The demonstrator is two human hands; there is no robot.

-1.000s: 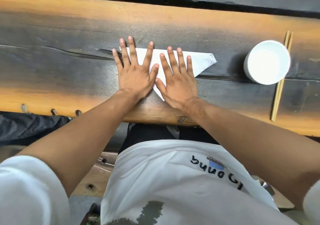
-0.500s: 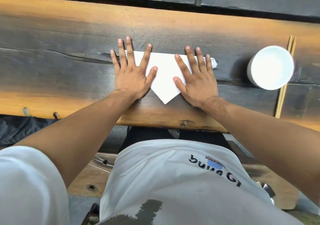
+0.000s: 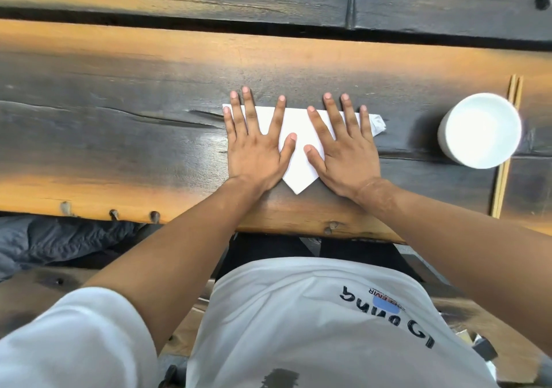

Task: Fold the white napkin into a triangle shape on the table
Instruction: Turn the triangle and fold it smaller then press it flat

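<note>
The white napkin (image 3: 298, 160) lies flat on the dark wooden table (image 3: 134, 136) as a triangle, long edge away from me, tip pointing at me near the front edge. Its right corner is crumpled. My left hand (image 3: 257, 145) rests palm down on the napkin's left half, fingers spread. On the right half my right hand (image 3: 343, 148) lies flat the same way. Both hands press on the napkin and grip nothing; the strip of napkin between the thumbs is bare.
A white cup (image 3: 481, 130) stands on the table to the right of the napkin. A pair of wooden chopsticks (image 3: 504, 160) lies lengthwise beside and under it. The table's front edge (image 3: 298, 226) is close behind the napkin's tip.
My right hand slid right along the napkin, then came back a little toward the middle. The left hand stayed flat on the left half. The view has shifted, so the cup sits further right.
</note>
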